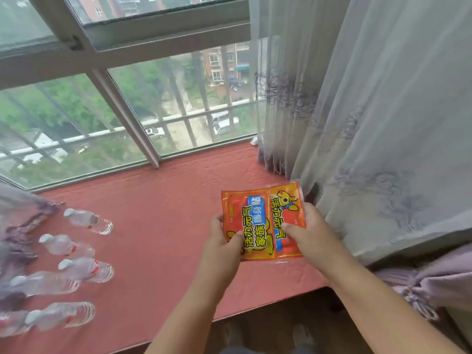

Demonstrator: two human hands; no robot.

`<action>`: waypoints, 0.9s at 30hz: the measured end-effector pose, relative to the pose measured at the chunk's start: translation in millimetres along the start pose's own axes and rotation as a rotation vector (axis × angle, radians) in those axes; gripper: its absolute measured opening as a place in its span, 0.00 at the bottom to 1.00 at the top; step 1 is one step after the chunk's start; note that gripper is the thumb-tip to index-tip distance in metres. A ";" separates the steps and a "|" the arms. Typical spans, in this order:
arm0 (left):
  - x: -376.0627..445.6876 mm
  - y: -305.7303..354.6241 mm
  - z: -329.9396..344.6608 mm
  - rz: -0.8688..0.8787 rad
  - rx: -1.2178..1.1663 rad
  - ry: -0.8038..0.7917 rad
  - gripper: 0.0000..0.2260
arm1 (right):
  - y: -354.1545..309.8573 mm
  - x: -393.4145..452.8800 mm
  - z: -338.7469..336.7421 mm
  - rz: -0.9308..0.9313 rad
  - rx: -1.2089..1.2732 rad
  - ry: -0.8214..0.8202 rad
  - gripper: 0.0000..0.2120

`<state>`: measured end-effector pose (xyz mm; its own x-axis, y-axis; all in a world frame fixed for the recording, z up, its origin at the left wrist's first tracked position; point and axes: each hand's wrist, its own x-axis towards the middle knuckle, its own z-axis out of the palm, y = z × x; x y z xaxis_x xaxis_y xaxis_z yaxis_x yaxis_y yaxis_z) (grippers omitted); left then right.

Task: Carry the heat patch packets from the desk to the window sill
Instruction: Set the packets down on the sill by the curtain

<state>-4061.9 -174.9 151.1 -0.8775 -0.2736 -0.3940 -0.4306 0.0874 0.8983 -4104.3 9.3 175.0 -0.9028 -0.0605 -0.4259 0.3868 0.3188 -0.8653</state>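
Two orange heat patch packets are held side by side above the red quilted window sill, near its right end just beside the grey curtain. The left packet overlaps the edge of the right packet; both have their long axes running away from the person toward the window, their printed text running along that length. The left hand pinches the near left corner of the left packet, thumb on top and fingers curled beneath. The right hand pinches the right packet's right edge, thumb pressed on its face. Clear water bottles stand in a group on the sill, well apart to the left.
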 end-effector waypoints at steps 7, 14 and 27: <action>17.4 -14.6 -15.7 -0.015 0.044 -0.109 0.15 | 11.3 -5.3 30.7 0.058 0.031 0.044 0.11; 19.6 -14.4 -12.9 -0.013 0.020 -0.111 0.16 | 3.3 -2.9 38.3 0.051 0.100 0.001 0.13; 24.4 -17.3 0.7 0.048 0.094 -0.154 0.27 | 9.9 17.8 31.7 0.069 -0.052 -0.062 0.13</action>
<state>-4076.0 -182.5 125.9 -0.9164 -0.1180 -0.3824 -0.3987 0.1877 0.8977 -4110.6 -18.6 150.5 -0.8605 -0.0949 -0.5006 0.4355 0.3729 -0.8193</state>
